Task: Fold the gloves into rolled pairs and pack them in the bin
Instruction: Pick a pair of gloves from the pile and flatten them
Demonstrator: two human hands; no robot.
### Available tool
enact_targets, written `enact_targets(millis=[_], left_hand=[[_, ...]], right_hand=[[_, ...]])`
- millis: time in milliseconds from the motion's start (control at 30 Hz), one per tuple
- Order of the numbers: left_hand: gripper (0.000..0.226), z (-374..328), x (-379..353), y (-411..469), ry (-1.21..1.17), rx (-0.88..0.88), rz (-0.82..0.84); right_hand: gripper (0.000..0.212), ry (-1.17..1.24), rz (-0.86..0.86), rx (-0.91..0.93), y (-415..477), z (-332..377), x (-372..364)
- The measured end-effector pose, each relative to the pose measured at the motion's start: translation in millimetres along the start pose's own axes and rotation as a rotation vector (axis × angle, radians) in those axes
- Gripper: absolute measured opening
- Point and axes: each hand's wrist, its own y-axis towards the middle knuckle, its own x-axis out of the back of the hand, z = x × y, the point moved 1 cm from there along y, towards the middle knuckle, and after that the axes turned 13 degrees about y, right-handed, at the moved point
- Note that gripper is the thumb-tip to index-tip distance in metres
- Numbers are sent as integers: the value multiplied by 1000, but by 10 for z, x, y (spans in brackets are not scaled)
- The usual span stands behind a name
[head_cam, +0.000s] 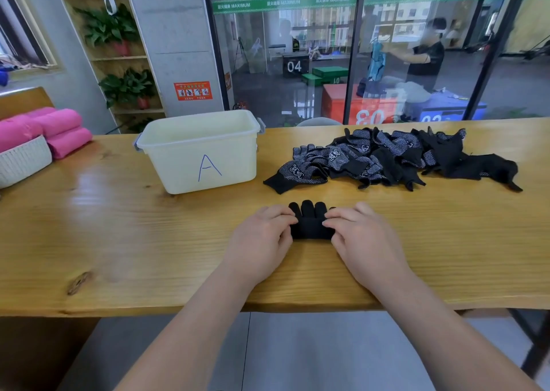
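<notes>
- The black cloth gloves point(311, 225) are laid on the long wooden bench point(119, 227), near the middle of its front edge. Their finger tips are pointed at the back edge.
- The gloves are pinched from the left side by the left hand point(262, 241), whose fingers are curled and pressed together.
- They are pinched from the right side by the right hand point(361, 238), with its fingers curled the same way.
- The pale yellow plastic bin point(178, 164), marked with a blue letter A, is set nearer the back edge, left of the hands.
- A pile of black gloves with white dots point(387, 158) is spread by the back edge, on the right.
- Pink cloth rolls point(59, 134) and a white woven basket point(23, 161) are seen at the left end.
</notes>
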Motion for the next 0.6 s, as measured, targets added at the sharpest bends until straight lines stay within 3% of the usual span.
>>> enact_targets(millis=[200,400,600], left_hand=[[50,29,-18,8,76,7,128],[40,74,7,30,-26,53,150],[39,89,123,-23,-291,242,194]], right_hand=[[40,17,128,-83,9,31,29],[39,174,193,-178,52,-1,88],[32,568,130,-377,4,-106,129]])
